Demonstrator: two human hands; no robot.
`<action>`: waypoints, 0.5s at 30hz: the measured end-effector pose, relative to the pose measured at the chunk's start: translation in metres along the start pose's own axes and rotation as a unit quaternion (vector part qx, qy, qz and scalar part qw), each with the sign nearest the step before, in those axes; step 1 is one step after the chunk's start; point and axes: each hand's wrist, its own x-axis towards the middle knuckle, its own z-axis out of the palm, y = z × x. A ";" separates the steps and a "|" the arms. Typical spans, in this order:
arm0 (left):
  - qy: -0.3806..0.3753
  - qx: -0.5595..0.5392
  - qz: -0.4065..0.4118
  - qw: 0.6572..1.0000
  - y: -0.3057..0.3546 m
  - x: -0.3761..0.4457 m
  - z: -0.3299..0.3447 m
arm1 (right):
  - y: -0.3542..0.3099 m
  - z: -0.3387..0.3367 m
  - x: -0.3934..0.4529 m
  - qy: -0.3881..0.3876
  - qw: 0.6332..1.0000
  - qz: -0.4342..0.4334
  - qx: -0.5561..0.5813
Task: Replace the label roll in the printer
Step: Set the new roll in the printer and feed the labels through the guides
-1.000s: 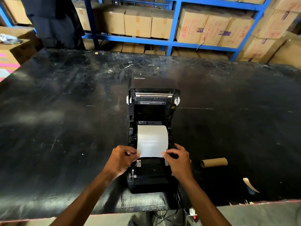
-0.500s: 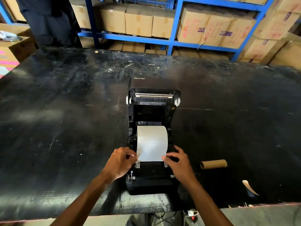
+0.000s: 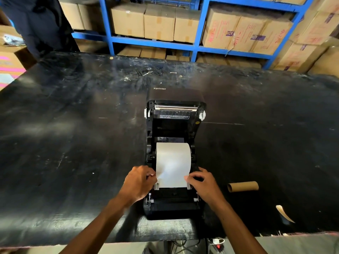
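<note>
A black label printer [image 3: 174, 206] stands near the table's front edge with its lid [image 3: 175, 114] swung up and back. A white label roll [image 3: 172, 158] lies in its bay, and a strip of paper runs from it toward me. My left hand [image 3: 137, 184] pinches the strip's left edge by the white paper guide. My right hand [image 3: 203, 182] pinches the right edge at the other guide. An empty brown cardboard core [image 3: 243, 186] lies on the table to the printer's right.
The black worktable [image 3: 73, 143] is scuffed and dusty. A torn scrap of backing paper [image 3: 284, 213] lies at the front right. Blue shelving [image 3: 200, 30] with cardboard boxes stands behind. A person in dark clothes [image 3: 40, 24] is at the back left. Cables and a power strip [image 3: 217, 243] hang below the front edge.
Both hands have drawn the paper strip a little farther toward me, down to the paper guides. The printer and the cardboard core have not moved.
</note>
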 end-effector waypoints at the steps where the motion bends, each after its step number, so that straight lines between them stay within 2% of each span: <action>1: -0.001 -0.002 -0.002 1.000 0.000 0.000 0.000 | 0.001 0.001 0.000 -0.001 1.000 -0.002 0.007; 5: 0.001 -0.040 -0.019 0.999 0.001 0.002 -0.001 | -0.003 0.001 0.002 -0.008 1.000 0.012 -0.001; 11: -0.019 -0.014 -0.002 1.000 0.000 0.004 -0.004 | -0.004 -0.001 -0.001 -0.003 0.999 0.010 0.034; 15: -0.009 -0.056 -0.026 0.998 -0.001 0.006 -0.005 | -0.006 -0.003 -0.002 -0.032 0.999 0.019 0.006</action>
